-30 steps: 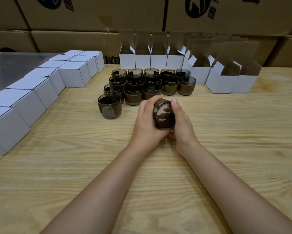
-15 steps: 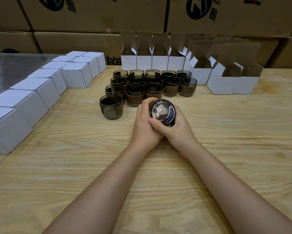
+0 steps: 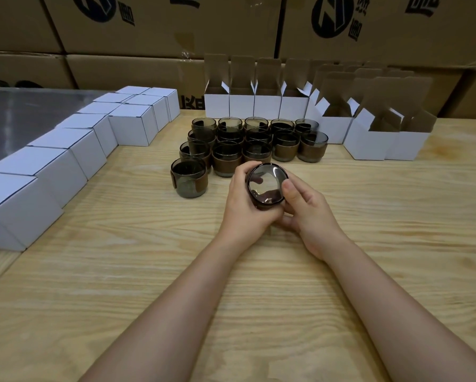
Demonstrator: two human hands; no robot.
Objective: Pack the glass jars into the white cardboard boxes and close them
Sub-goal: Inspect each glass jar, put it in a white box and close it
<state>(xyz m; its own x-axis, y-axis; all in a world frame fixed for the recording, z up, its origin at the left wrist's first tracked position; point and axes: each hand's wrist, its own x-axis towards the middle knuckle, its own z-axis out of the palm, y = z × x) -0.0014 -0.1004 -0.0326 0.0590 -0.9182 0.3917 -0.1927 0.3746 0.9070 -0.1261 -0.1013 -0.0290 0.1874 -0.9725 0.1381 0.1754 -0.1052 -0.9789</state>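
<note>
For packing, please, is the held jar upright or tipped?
Tipped: the glass jar, gripped by the left hand and right hand, shows a round end to the camera.

Both bare forearms (image 3: 176, 304) reach in from the near edge and meet mid-scene; the left hand (image 3: 245, 205) curls round a jar (image 3: 265, 188) from the left, the right hand (image 3: 311, 213) grips it, thumb on its rim

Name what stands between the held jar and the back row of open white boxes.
A cluster of upright glass jars stands between the held jar and the open boxes, in the head view.
</note>
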